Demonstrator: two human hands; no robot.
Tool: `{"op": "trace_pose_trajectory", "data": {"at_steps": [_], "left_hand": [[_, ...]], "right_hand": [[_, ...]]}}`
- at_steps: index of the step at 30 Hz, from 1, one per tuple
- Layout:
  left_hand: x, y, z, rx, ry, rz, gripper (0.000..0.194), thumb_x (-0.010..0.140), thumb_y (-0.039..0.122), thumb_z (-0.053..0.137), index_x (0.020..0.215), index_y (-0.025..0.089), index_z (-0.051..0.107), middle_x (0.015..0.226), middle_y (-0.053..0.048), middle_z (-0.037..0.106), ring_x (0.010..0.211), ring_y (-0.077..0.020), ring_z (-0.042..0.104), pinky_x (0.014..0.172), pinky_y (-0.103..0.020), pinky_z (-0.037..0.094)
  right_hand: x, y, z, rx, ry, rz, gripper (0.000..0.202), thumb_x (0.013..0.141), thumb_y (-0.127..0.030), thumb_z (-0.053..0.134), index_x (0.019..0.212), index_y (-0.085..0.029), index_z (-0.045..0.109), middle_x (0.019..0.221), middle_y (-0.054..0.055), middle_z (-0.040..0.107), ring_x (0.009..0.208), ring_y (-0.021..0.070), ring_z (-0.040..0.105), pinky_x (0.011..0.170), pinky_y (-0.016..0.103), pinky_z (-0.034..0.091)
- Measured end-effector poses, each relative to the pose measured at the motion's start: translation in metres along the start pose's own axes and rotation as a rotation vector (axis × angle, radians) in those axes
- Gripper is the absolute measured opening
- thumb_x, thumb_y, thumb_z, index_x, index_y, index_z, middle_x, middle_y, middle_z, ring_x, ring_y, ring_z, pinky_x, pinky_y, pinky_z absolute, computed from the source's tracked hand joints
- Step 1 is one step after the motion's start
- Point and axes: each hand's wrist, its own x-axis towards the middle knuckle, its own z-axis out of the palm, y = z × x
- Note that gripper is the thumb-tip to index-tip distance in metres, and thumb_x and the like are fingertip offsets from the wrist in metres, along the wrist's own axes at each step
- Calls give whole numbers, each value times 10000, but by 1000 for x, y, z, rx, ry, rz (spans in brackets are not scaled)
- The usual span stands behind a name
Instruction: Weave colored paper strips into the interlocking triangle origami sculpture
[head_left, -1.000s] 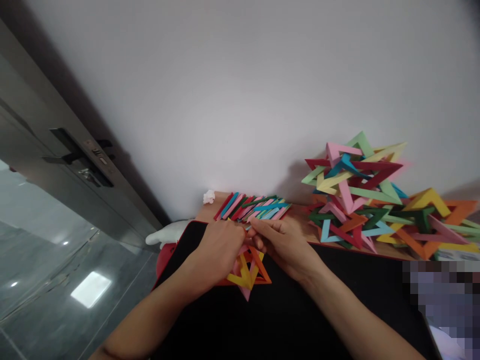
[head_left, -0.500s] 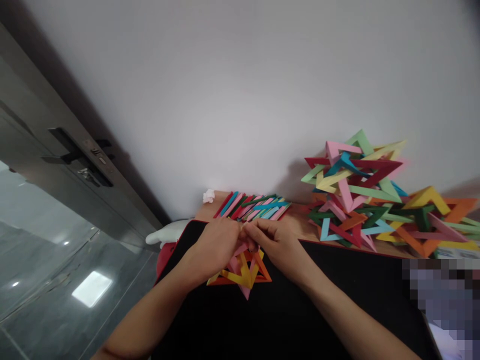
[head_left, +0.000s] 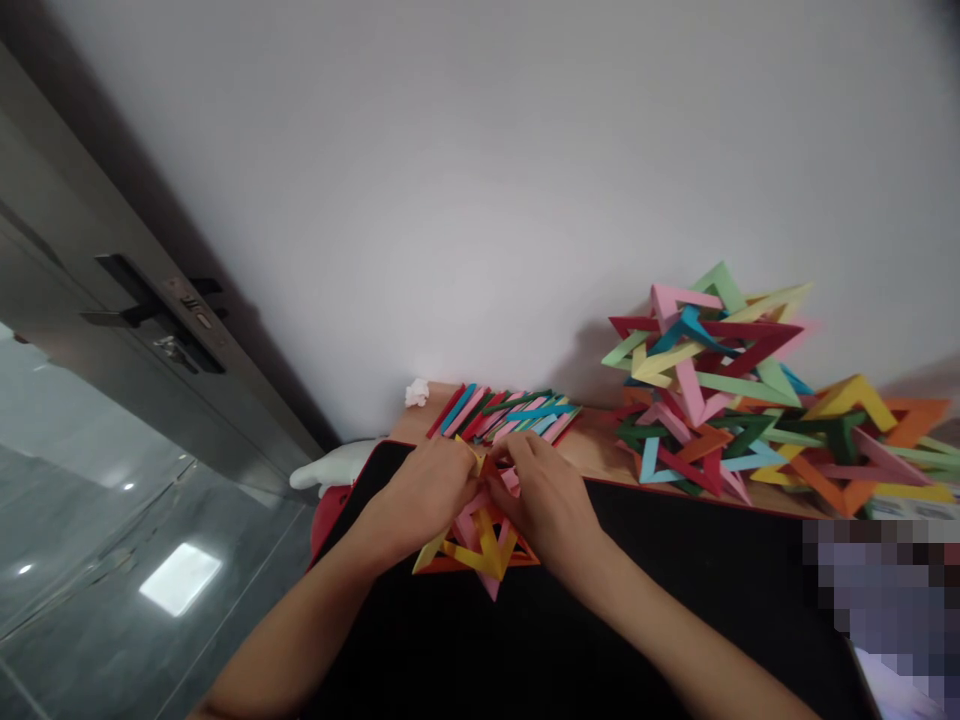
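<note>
Right in the middle, the paper star (head_left: 490, 550) sits on the black mat (head_left: 675, 590), yellow, orange and pink pieces interlocked, one pink point aimed back at the person. The left hand (head_left: 435, 490) is in tight on its left side, fingers curled in and holding the paper near the far edge. Across from it comes the right hand (head_left: 551, 500), half curled, fingertips down among the orange and pink pieces — whether they pinch anything, I cannot tell, because the knuckles cover the spot. The two hands are very near each other over the star's far side. Just past the mat's red edge, on the wooden desk (head_left: 600, 455), lies a row of folded paper strips (head_left: 504, 412) in red, blue, pink and green, with a crumpled white tissue (head_left: 417, 392) at its left end. Over to the right — a big colourful heap of paper stars (head_left: 709, 375), stacked up against the pale wall (head_left: 480, 200). Far left, a grey door (head_left: 97, 290) shows its black handle (head_left: 161, 315) above the shiny tiled floor (head_left: 112, 560).
</note>
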Motion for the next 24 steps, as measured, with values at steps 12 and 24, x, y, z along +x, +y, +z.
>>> {"op": "trace_pose_trajectory", "data": {"at_steps": [12, 24], "left_hand": [[0, 4, -5, -10, -43, -27, 241, 862, 217, 490, 626, 171, 473, 627, -3, 509, 543, -130, 428, 508, -284, 244], [2, 8, -9, -73, -77, -66, 254, 848, 189, 479, 597, 173, 444, 616, -8, 509, 546, -130, 421, 516, -294, 237]], "right_hand": [[-5, -10, 8, -105, 58, 6, 176, 833, -95, 527, 996, -153, 559, 856, 84, 715, 768, 228, 686, 650, 303, 502], [-8, -4, 16, -251, 151, -30, 78, 880, -145, 524, 818, -154, 570, 593, 34, 683, 513, 180, 663, 449, 243, 330]]}}
